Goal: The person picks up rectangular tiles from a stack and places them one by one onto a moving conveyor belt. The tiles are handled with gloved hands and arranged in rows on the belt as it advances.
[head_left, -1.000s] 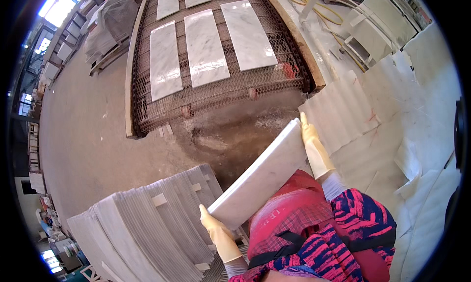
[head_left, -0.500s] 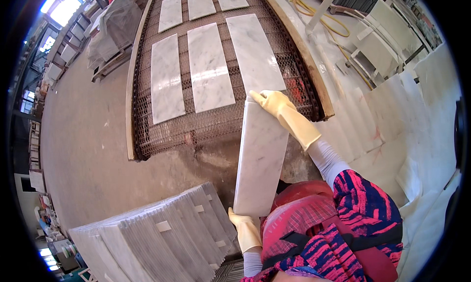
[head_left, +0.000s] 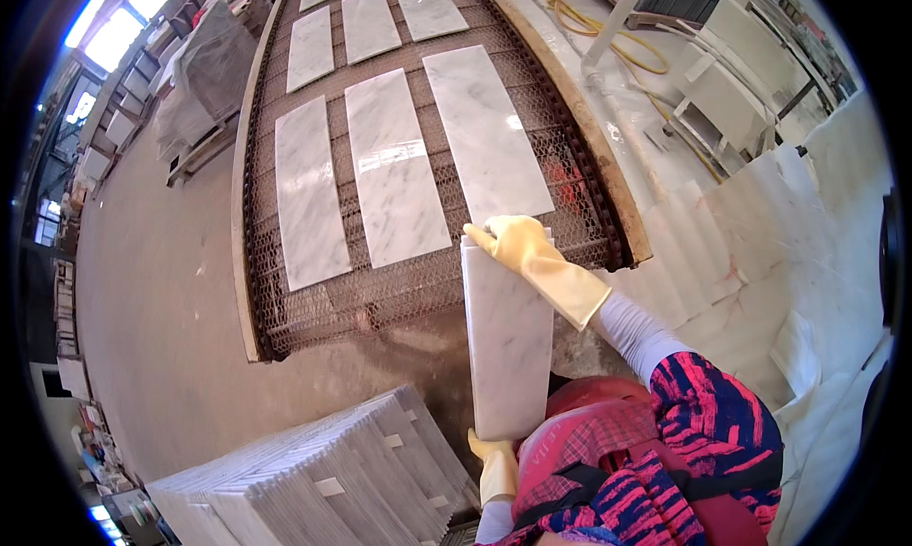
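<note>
Both my hands wear cream rubber gloves and hold a thin stack of pale grey-veined marble slabs (head_left: 511,342) lengthwise in front of my body. My right hand (head_left: 521,247) grips the far end, thumb over the top face and fingers around the edge. Under the near end is my left hand (head_left: 496,467), partly hidden by the slabs and my apron. More than one edge shows along the stack's left side; I cannot tell how many slabs there are. Just beyond my right hand, a marble slab (head_left: 489,133) lies on the mesh conveyor belt (head_left: 380,299).
Several more marble slabs (head_left: 394,166) lie in rows on the belt. At lower left, many slabs stand on edge in a packed row (head_left: 323,470), with small pale spacers. A yellow hose (head_left: 579,19) and white sheeting (head_left: 760,232) are at right; a wrapped pallet load (head_left: 204,80) is at left.
The view has shifted, so the belt, its slabs and the standing row appear lower. The held stack has swung slightly, its far end leftward and its near end rightward. Both hands keep their hold.
</note>
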The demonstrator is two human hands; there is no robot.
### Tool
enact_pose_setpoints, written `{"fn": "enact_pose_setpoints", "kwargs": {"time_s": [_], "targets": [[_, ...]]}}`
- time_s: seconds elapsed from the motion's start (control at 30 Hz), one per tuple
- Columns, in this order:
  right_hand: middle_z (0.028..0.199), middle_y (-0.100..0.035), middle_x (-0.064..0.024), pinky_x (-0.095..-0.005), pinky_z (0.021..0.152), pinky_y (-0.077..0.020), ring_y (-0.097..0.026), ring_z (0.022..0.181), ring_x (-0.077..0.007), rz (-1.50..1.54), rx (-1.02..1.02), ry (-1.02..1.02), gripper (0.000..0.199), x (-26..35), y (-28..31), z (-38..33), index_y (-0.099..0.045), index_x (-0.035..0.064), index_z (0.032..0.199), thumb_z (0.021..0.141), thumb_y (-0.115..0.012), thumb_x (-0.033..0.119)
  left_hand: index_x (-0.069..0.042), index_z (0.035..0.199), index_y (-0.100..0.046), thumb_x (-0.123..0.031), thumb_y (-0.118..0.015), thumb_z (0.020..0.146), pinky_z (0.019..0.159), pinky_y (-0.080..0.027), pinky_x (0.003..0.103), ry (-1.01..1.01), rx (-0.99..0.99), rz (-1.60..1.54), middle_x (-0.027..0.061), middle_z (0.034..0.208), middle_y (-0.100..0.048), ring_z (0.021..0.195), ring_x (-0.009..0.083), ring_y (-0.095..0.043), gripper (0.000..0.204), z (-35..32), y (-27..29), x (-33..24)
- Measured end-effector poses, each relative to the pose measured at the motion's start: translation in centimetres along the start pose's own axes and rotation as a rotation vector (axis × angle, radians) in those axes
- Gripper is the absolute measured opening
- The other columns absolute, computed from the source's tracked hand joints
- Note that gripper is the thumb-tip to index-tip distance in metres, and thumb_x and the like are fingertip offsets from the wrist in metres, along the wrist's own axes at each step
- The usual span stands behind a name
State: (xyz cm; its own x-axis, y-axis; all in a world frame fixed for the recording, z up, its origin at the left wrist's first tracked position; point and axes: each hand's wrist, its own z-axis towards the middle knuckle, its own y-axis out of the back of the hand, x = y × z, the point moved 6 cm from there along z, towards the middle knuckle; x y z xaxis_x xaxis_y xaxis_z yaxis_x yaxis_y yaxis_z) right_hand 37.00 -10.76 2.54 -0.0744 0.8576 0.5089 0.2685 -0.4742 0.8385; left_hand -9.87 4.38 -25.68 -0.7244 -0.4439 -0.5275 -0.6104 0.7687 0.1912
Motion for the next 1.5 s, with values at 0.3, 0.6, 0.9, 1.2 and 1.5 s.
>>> {"fn": "enact_pose_setpoints", "kwargs": {"time_s": [0.3,0.6,0.9,1.2,1.5], "targets": [[0.088,-0.074,-0.0198,-0.0467,0.081,-0.0551,-0.07,0.086,-0.0393,-0.009,-0.172,0.134,0.06,0.3,0.3,-0.3,-0.073,0.0055,0.082,0.102,-0.049,0.057,0.002,0.155,-0.029,-0.007,-0.089,0.071,0.103,-0.053,0.043,-0.192,-0.016,0.218,0.0191,0.141,-0.056,0.124,0.0284,-0.06,0.104,1.2,0.0,-0.8],[0.094,-0.075,-0.0203,-0.0472,0.084,-0.0549,-0.071,0.091,-0.0396,-0.048,-0.178,0.165,0.064,1.6,0.4,-0.6,-0.076,0.0053,0.089,0.102,-0.045,0.06,0.003,0.145,-0.039,-0.012,-0.095,0.062,0.097,-0.055,0.049,-0.148,0.049,0.025,0.0176,0.136,-0.061,0.118,0.0291,-0.063,0.101,-1.0,-2.5,-3.4],[0.095,-0.075,-0.0198,-0.0463,0.086,-0.0543,-0.071,0.093,-0.0394,-0.036,-0.097,0.099,0.063,1.1,0.5,-0.2,-0.076,0.0045,0.09,0.101,-0.046,0.059,0.004,0.144,-0.039,-0.013,-0.096,0.061,0.096,-0.055,0.049,-0.184,0.048,0.15,0.0177,0.134,-0.062,0.118,0.0287,-0.063,0.102,-2.9,-4.1,-6.9],[0.101,-0.075,-0.0188,-0.0451,0.091,-0.0529,-0.071,0.099,-0.038,-0.028,-0.074,0.089,0.064,0.8,0.8,-0.4,-0.076,0.0052,0.098,0.102,-0.044,0.061,0.004,0.143,-0.04,-0.014,-0.097,0.06,0.096,-0.055,0.048,-0.221,0.041,0.196,0.0178,0.132,-0.062,0.117,0.0284,-0.063,0.103,-3.8,-5.9,-9.5],[0.103,-0.075,-0.0196,-0.0455,0.092,-0.0527,-0.07,0.1,-0.0388,0.025,-0.112,0.082,0.062,0.4,1.0,-0.1,-0.075,0.0047,0.099,0.102,-0.047,0.059,0.004,0.142,-0.041,-0.016,-0.097,0.059,0.096,-0.055,0.047,-0.248,0.044,0.239,0.018,0.131,-0.063,0.116,0.0281,-0.064,0.103,-4.3,-5.7,-10.6]]}}
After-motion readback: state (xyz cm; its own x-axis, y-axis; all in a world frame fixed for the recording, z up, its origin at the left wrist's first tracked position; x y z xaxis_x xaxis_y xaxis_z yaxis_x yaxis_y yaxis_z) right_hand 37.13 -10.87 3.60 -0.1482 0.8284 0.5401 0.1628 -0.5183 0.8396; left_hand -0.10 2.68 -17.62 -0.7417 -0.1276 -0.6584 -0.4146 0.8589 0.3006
